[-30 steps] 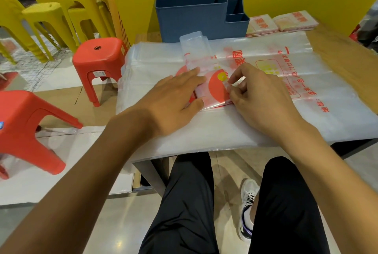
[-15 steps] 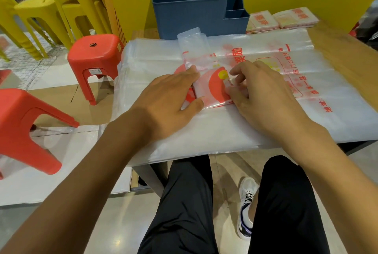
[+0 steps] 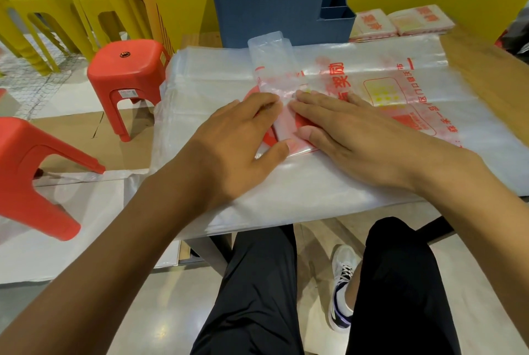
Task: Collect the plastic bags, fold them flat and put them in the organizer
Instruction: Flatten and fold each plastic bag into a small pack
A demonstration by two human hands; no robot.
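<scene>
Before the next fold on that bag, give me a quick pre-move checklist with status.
1. Both hands on the bag: ok. Left hand and right hand lie flat on the folded strip.
2. Strip creased flat: not ok. Its far end is lifted and loose.
3. Strip clear of the bag stack beneath: cannot tell, the plastic is see-through.
4. Organizer within reach, behind the stack: ok.
5. Organizer compartments free: cannot tell, the insides are hidden.
6. Folded bags already stowed: not ok, they lie beside the organizer.
</scene>
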